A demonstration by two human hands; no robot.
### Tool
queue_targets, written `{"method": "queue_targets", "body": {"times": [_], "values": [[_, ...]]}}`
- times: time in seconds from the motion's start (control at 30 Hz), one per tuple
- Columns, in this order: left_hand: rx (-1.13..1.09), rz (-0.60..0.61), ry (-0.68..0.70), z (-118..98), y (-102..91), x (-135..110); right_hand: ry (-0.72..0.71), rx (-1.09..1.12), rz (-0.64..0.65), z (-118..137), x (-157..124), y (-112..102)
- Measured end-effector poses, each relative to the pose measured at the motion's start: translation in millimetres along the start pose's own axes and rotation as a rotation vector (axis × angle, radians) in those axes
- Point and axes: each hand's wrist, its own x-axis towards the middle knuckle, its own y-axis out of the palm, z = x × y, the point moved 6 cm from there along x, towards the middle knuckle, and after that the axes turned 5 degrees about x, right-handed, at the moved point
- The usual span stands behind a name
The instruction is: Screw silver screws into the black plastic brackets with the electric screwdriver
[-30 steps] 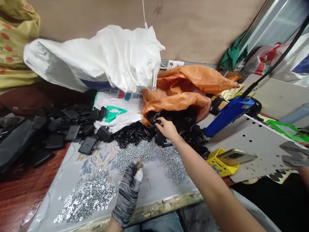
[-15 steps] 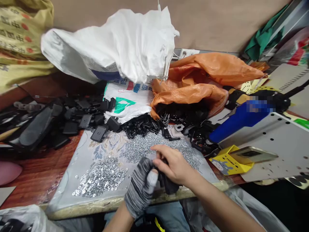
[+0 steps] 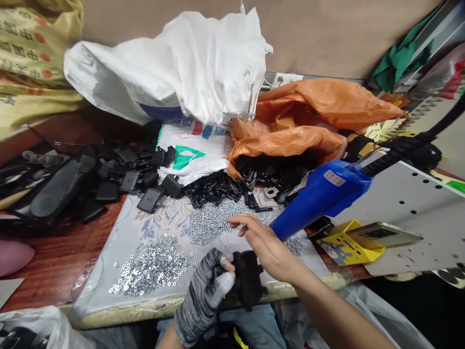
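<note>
My left hand (image 3: 209,291), in a grey striped fingerless-style glove, grips a black plastic part (image 3: 250,281) over the table's front edge. My bare right hand (image 3: 267,245) lies across the lower end of a blue electric screwdriver (image 3: 316,196), which slants down toward the black part. Its fingers curve over to the left; thumb and tool tip are hidden behind the hand. Beyond the hands lie a heap of small metal screws (image 3: 214,223) and, to the left, a spread pile of small washers (image 3: 152,266).
Black plastic parts (image 3: 131,182) crowd the back left. White sack (image 3: 174,72) and orange sack (image 3: 308,111) stand behind. At right are a yellow holder (image 3: 348,249) with a phone (image 3: 385,234) and a white perforated board (image 3: 421,228). An open plastic bag (image 3: 47,325) sits at lower left.
The blue screwdriver has come down and left to my right hand, its coiled cable stretching after it. My left hand has moved slightly down and left, bringing the black part into fuller view.
</note>
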Motion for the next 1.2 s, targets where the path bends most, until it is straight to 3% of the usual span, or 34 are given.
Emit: {"method": "queue_targets", "body": {"times": [0.13,0.2,0.4,0.53,0.7,0.83,0.93,1.07,1.2], "values": [[0.038,-0.054,-0.034,14.4,-23.3,-8.7,0.313,-0.35,0.091,-47.7,13.7,31.3],[0.045,-0.052,-0.055,16.2,-28.9,-11.5,0.383,-0.456,0.162,-69.2,20.3,46.1],[0.061,0.055,-0.08,4.3,-28.2,-13.1,0.325,-0.496,0.202,-86.0,24.2,55.4],[0.153,-0.018,-0.06,6.7,-31.7,-8.7,0.253,-0.429,0.164,-86.7,21.3,47.9],[0.186,-0.139,-0.072,15.4,-32.4,-4.0,0.19,-0.27,0.071,-64.5,20.7,32.8],[0.201,-0.216,-0.036,19.2,-29.6,-0.9,-0.083,-0.096,0.113,-6.8,16.0,30.3],[0.233,-0.268,0.015,23.4,-28.6,0.5,-0.212,-0.195,0.185,22.9,7.6,39.5],[0.289,-0.327,0.04,26.8,-31.1,-0.4,-0.224,-0.326,0.164,29.2,1.0,47.5],[0.264,-0.276,0.074,21.9,-28.0,-2.7,-0.156,-0.142,0.107,16.5,2.6,41.4]]}}
